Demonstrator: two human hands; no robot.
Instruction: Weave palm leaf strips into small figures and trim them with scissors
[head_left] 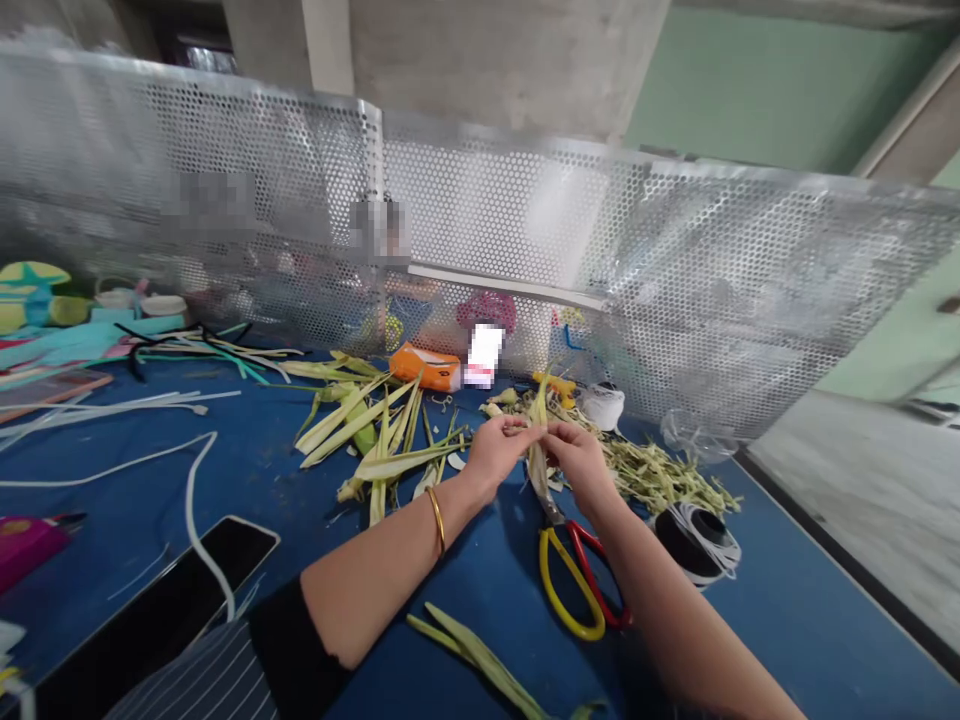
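Near the middle of the table, a pale green corn husk strip (pixel 537 465) stands upright between my two hands. My left hand (pixel 495 455) pinches it from the left with thumb and fingers. From the right, my right hand (pixel 581 460) pinches the same strip, fingertips almost touching the left ones. Scissors (pixel 553 514) with one yellow and one red handle lie just below, partly under my right forearm. Loose corn husks (pixel 390 465) are spread left of my hands, and a heap of narrow twisted husk pieces (pixel 660 470) lies to the right. Another long husk (pixel 480 650) rests nearer to me.
A perforated metal screen (pixel 495 190) borders the back. Before it sit an orange packet (pixel 424 367), a yellow tool (pixel 555 386) and a white thread ball (pixel 604 407). A black-and-white spool (pixel 694 540) stands right. A dark flat device (pixel 165 610) and white cord (pixel 191 500) lie left.
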